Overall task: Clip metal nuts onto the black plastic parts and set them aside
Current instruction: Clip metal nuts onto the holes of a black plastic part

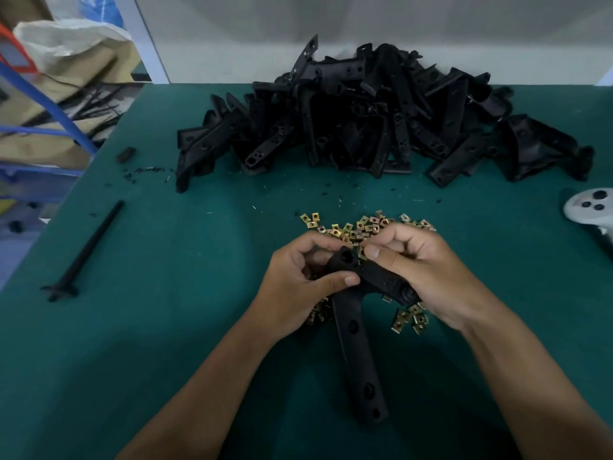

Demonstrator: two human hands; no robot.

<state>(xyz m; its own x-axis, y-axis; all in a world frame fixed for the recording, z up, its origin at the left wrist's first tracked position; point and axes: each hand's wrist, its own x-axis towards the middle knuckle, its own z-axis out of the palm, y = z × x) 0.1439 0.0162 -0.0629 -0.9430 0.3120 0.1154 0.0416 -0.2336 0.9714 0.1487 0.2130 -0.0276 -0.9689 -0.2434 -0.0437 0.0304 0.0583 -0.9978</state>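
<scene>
**Both hands on one black part above the nut pile**

On the green tabletop (166, 327), near its front edge, the left hand (298, 287) grips the upper end of an angled black plastic part (356, 330), thumb curled across it. The right hand (421, 270) holds the part's other arm and pinches a metal nut (362, 252) against the part's top end. The long arm of the part points back toward the person, its holes showing.

Under and around the hands lies a loose scatter of brass-coloured clip nuts (358, 224). Farther back, a large heap of black plastic parts (365, 117) is stacked against the white wall.

No writing or label can be read anywhere. At the left, beyond the tabletop, a tan sack (66, 61) stands open; its contents cannot be told. A black rod (89, 250) lies on the left, a white controller (590, 207) at the right edge.
</scene>
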